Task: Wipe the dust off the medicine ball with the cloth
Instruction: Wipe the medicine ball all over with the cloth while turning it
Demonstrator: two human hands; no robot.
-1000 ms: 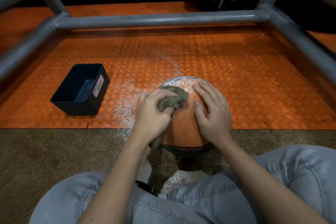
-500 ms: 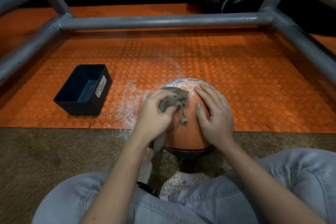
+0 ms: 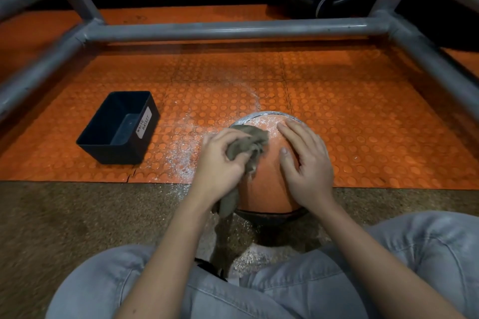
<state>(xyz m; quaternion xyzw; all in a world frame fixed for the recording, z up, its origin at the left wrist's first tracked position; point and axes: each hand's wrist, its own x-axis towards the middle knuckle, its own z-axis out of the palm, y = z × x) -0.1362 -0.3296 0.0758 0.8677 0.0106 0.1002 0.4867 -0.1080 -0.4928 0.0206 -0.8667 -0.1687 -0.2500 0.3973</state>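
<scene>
An orange medicine ball (image 3: 269,179) with a grey band sits on the floor in front of my knees. White dust speckles its far top. My left hand (image 3: 220,163) grips a bunched grey-brown cloth (image 3: 246,145) and presses it against the ball's upper left side; a tail of the cloth hangs down below my wrist. My right hand (image 3: 305,163) lies flat on the ball's right side, fingers straight and spread.
A dark blue bin (image 3: 119,127) labelled "waste basket" stands on the orange studded mat (image 3: 363,137) to the left. White dust is scattered on the mat left of the ball and on the carpet below it. A grey pipe frame (image 3: 233,30) surrounds the mat.
My left hand has kept rubbing the cloth over the ball's upper left, with the cloth shifting slightly. My right hand has stayed on the ball.
</scene>
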